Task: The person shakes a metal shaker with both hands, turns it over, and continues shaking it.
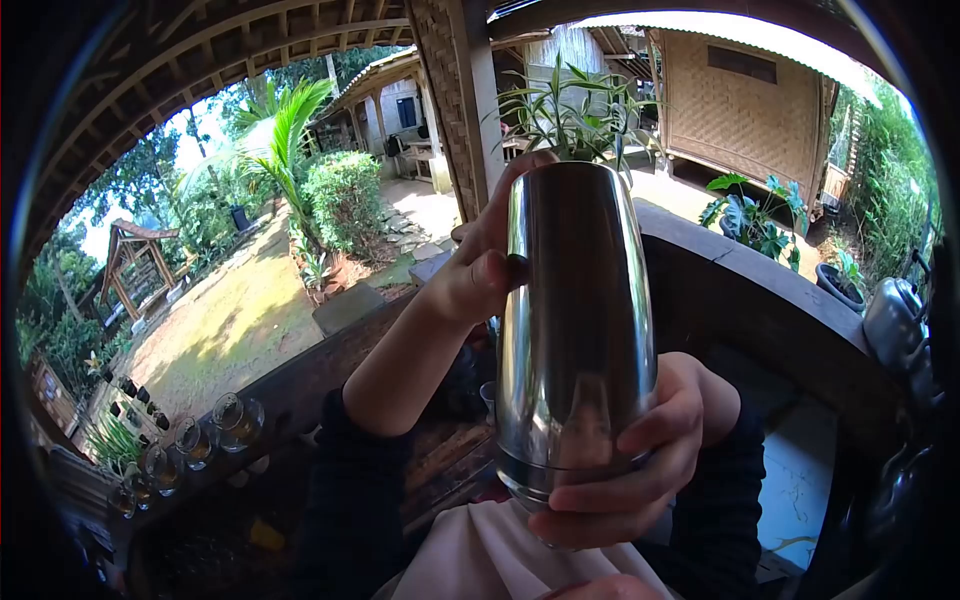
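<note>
Bamboo huts (740, 110) & garden are filling the bkgd beyond a dark wooden rail (740, 290). Mid-frame, close to the cam, a steel shaker (575, 330) is standing upright. L hand (480, 275) is clasping its top end, fingers curled; R hand (645, 450) is gripping its base, fingers wrapped tight. Small glass jars (215, 425) are lining the ledge at left.

shiny silver shaker (575, 320), dark sleeves (350, 480), white cloth (480, 560), woven tan wall (740, 110), green palm (285, 130).

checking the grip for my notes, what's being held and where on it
A steel shaker: left hand grips its upper end, right hand wraps its lower end.
</note>
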Action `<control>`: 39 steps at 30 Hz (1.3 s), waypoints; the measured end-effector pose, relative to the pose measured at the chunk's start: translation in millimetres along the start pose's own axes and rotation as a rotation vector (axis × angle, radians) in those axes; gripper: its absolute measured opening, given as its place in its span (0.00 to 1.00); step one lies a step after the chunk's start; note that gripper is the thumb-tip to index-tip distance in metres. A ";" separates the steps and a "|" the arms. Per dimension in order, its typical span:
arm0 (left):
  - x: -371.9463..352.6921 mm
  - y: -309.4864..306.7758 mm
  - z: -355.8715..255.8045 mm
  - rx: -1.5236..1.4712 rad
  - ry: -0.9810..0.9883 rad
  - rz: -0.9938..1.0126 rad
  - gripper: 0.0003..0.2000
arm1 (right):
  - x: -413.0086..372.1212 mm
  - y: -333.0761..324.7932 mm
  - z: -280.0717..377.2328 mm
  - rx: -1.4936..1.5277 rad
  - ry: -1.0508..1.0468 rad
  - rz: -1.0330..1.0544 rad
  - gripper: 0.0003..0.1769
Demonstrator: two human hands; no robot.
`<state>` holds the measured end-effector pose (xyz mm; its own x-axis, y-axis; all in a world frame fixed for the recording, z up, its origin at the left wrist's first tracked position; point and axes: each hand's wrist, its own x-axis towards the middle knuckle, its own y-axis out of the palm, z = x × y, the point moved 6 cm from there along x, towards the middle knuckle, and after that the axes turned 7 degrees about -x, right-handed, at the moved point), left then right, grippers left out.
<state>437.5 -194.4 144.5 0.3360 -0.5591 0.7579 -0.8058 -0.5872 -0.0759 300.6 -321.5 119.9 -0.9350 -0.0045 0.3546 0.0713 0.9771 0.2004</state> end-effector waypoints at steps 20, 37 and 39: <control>27.5 -88.2 32.3 -0.390 -0.186 -0.413 0.21 | -99.9 30.7 -98.6 0.119 0.722 0.226 0.24; -21.9 -118.5 21.2 -0.919 -0.284 -0.234 0.24 | -146.2 78.0 -103.6 0.272 1.507 0.138 0.27; -27.1 -120.1 30.5 -0.928 -0.256 -0.180 0.26 | -110.1 62.0 -103.2 0.069 1.135 0.310 0.28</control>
<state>540.0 -126.7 113.4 0.4987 -0.6806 0.5367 -0.7589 -0.0437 0.6497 443.9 -282.4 187.6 -0.0342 0.0821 0.9960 0.1899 0.9790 -0.0742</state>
